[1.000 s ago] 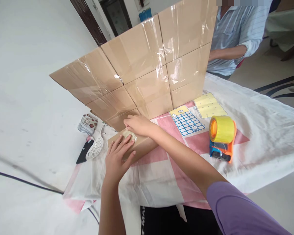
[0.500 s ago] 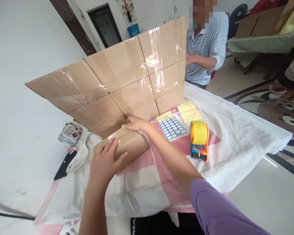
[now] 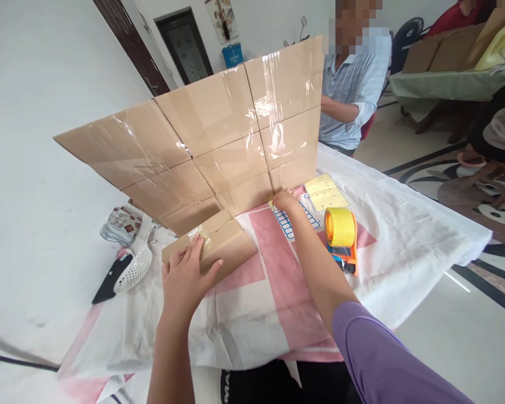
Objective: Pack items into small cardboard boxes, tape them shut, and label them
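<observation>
Resting on the creased pink-and-white tablecloth (image 3: 244, 325), an oblong carton (image 3: 231, 247) of smooth brown cardboard is crossed by glossy clear tape (image 3: 205, 240). Its top is covered by the left hand (image 3: 185, 275), fingers laid flat and thumb parted, with nothing gripped. To the carton's right, the right hand (image 3: 287, 202) is placed over the upper part of a sticker sheet (image 3: 283, 221) printed with rounded blue outlines; its fingers are curled, and whether anything is pinched cannot be told. Near it are laid a speckled yellow sheet (image 3: 328, 193) and an orange-and-blue dispenser (image 3: 354, 244) loaded with a thick yellow tape roll (image 3: 340, 227). Just behind the carton, an upright wall of cardboard boxes (image 3: 223, 134) is banded with shiny, wrinkled tape. Beyond it, a person (image 3: 357, 84) in a pale blue shirt is partly hidden.
</observation>
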Demonstrator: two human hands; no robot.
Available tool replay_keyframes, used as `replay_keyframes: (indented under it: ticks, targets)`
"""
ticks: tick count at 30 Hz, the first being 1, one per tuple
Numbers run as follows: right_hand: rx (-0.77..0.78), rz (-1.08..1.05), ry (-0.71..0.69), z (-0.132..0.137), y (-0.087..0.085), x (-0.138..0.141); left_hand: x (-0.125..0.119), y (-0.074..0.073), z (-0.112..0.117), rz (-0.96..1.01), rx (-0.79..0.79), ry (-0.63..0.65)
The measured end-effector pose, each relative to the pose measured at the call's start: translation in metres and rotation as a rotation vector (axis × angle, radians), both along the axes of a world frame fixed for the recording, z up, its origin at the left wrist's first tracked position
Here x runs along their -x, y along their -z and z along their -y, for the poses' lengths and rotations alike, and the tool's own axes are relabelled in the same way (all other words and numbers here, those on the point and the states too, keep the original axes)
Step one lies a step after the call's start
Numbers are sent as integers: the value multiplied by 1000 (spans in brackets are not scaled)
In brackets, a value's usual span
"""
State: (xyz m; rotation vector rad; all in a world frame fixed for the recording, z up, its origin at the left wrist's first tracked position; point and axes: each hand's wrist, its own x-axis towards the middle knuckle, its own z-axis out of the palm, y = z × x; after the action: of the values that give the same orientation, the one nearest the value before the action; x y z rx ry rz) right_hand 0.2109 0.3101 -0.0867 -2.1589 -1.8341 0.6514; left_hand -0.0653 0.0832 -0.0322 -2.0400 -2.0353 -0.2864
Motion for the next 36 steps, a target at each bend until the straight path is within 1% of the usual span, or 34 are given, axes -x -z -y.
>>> replay_keyframes:
  ticks: [3, 5, 11, 16, 19, 23, 27, 30, 36]
  targets:
    - [8, 10, 71, -1, 2, 3, 0, 1, 1, 6, -7, 1]
    - [-11, -1, 77, -1, 2, 2, 1, 2, 1, 12, -19, 5]
    - [-79, -76, 33, -2, 1, -3, 1, 4, 2, 29, -55, 25]
    - [-149, -153, -56, -2, 0, 6, 0, 4, 1, 29, -58, 20]
    - [-176, -165, -61, 0, -1, 7, 1, 5, 1, 37, -78, 34]
    - [-114, -122, 31, 0, 3, -5, 2, 7, 2, 35, -94, 40]
    - [-38, -56, 190, -3, 8, -19, 2, 7, 2, 32, -97, 44]
    - [-52, -24, 286, -3, 12, -22, 3, 7, 2, 37, -96, 46]
    - [-133, 19, 406, 0, 16, -22, 4, 9, 2, 29, -93, 53]
